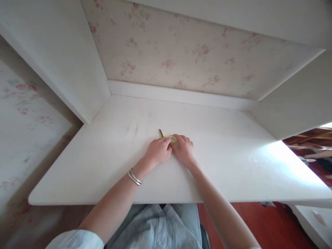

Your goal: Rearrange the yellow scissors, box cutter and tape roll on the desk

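Mid-way across my white desk (pixel 223 145), my left hand (pixel 160 150) bunches, its grip hidden; my right (pixel 184 148) curls narrowly around the right side of a yellow-rimmed ring (pixel 173 139), probably light, stiff, best rim-pinched; far-left pokes a slim yellow-and-dark tool (pixel 161 133).

Yellow ring (pixel 172 135), partly covered; slim yellow-and-dark tool (pixel 161 133) slanting beside it, partly hidden.

A white bench (pixel 228 148) is standing before pink-flowered wallpaper (pixel 166 45) between white panels (pixel 64 58), bright light (pixel 287 162) is gleaming at its right, and red floor (pixel 249 221) is showing below.
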`<state>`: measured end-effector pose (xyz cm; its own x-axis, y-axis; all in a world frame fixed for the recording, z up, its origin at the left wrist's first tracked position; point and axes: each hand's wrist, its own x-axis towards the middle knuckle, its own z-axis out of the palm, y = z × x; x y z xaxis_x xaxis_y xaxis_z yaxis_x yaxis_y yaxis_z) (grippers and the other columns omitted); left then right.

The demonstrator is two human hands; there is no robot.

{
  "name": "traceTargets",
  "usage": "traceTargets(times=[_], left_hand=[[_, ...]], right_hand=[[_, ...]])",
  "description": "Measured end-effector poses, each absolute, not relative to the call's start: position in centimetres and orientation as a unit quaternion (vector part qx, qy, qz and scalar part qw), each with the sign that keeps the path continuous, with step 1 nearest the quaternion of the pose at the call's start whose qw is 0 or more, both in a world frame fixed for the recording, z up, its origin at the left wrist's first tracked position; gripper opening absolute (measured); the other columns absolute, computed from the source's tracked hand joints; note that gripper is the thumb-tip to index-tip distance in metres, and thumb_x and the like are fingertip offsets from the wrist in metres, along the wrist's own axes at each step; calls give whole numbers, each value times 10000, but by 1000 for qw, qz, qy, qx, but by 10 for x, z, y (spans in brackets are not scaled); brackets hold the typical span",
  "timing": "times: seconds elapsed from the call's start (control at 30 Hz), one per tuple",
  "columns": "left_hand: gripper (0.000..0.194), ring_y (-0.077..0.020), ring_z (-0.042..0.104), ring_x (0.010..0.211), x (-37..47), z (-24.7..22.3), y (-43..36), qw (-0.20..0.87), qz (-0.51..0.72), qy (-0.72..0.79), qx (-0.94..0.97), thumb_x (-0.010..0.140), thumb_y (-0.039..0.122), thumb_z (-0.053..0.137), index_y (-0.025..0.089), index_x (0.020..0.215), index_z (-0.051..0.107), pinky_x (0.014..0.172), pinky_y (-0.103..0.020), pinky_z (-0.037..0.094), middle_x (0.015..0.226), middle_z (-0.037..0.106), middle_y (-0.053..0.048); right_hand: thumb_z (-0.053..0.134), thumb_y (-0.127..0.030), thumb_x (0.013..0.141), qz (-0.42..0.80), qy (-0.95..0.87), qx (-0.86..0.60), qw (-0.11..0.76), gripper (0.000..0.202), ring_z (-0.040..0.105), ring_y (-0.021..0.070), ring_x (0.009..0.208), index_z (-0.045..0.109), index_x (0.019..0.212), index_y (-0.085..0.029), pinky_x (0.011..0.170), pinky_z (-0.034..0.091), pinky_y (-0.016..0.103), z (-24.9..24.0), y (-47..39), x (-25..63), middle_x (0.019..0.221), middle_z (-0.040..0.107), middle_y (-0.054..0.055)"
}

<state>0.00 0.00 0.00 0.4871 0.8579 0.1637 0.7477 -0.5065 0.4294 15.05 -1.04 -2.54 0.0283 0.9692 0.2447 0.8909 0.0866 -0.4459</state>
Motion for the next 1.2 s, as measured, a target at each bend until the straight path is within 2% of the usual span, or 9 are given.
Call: traceTargets(times=[0.17, 0.3, 0.37, 0.47, 0.57, 0.7, 0.9, 1.07, 1.2], left_hand=[[374, -229, 498, 1009, 0, 1, -2, 113, 199, 470, 853, 806, 217, 481, 235, 1179, 509, 877, -355, 394, 1114, 537, -76], [417, -241, 434, 1090, -1, 1, -3, 114, 212, 440, 865, 806, 193, 480, 308, 1206, 514, 934, -398, 352, 1240, 481, -37], [403, -244, 420, 1100, -1, -2, -2, 120, 204, 435, 869, 810, 197, 479, 317, 1190, 539, 942, -409, 341, 1254, 477, -29], [409, -241, 407, 1106, 0, -6, -1, 128, 200, 443, 865, 809, 195, 483, 321, 1193, 547, 949, -406, 336, 1255, 475, -31], [409, -239, 396, 1116, 2, -8, 0, 130, 210, 449, 858, 805, 193, 489, 321, 1189, 551, 961, -406, 328, 1257, 467, -31], [402, -241, 394, 1119, 3, -10, 0, 130, 216, 448, 857, 803, 191, 491, 316, 1179, 557, 955, -408, 336, 1250, 466, -33], [420, -243, 394, 1121, 3, -11, 1, 135, 214, 451, 856, 798, 186, 490, 314, 1194, 550, 962, -410, 337, 1249, 469, -32], [411, -240, 397, 1119, 2, -12, 1, 129, 219, 446, 858, 804, 195, 489, 311, 1194, 547, 965, -405, 336, 1247, 469, -32], [396, -236, 398, 1112, 2, -13, 1, 124, 229, 440, 859, 813, 197, 480, 303, 1188, 547, 958, -394, 341, 1235, 475, -30]], right_hand=[[581, -318, 759, 90, -681, -647, 330, 499, 443, 270, 1121, 480, 1236, -214, 918, 373, 431, -19, -22, 152, 1231, 513, 101], [461, -250, 848, 134, -678, -617, 377, 261, 550, 232, 937, 569, 1085, -245, 778, 458, 384, -13, -102, 145, 1009, 603, 95], [438, -200, 857, 200, -777, -507, 316, 244, 587, 200, 739, 596, 1029, -269, 679, 464, 346, -23, -158, 145, 825, 638, 71], [425, -193, 864, 238, -861, -427, 144, 264, 577, 165, 536, 618, 1031, -261, 601, 438, 305, -56, -226, 157, 598, 613, 20], [374, -240, 894, 254, -794, -552, 37, 319, 648, 195, 657, 588, 1129, -266, 567, 426, 269, -96, -250, 179, 766, 683, 46], [300, -267, 918, 262, -703, -660, -35, 386, 669, 227, 774, 545, 1216, -260, 618, 442, 273, -129, -243, 200, 966, 687, 80], [306, -268, 912, 273, -717, -641, -28, 381, 657, 197, 780, 570, 1181, -319, 619, 429, 247, -127, -244, 198, 982, 663, 42], [372, -255, 879, 317, -729, -607, -5, 288, 628, 167, 745, 655, 913, -293, 612, 405, 223, -119, -248, 193, 832, 651, 7], [449, -263, 835, 325, -687, -650, 20, 325, 623, 175, 767, 570, 1136, -288, 639, 421, 237, -121, -246, 189, 985, 643, 32]])
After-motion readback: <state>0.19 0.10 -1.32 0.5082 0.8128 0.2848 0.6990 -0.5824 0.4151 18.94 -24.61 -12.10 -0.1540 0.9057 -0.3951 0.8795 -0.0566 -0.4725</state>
